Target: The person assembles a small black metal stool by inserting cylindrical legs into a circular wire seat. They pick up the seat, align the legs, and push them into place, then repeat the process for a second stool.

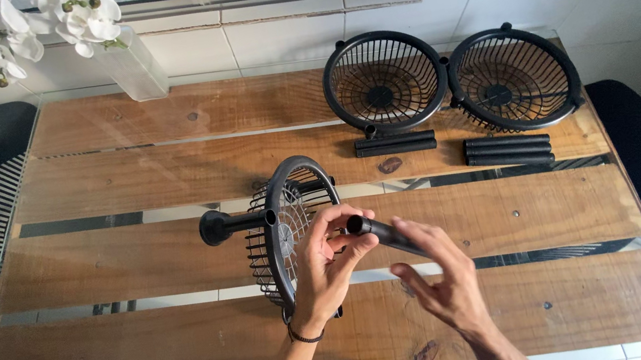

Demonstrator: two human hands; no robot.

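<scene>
The left hand [320,271] is steadying the upright wire basket [294,232] while the right hand [442,285] is gripping a black tube [377,231]. The basket is balancing on edge on the surface [135,263]; a skewed push could tip it.

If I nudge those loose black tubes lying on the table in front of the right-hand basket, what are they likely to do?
The black tubes look round and smooth, so they'd probably roll across the glass-topped table. They look rigid and likely light.
</scene>
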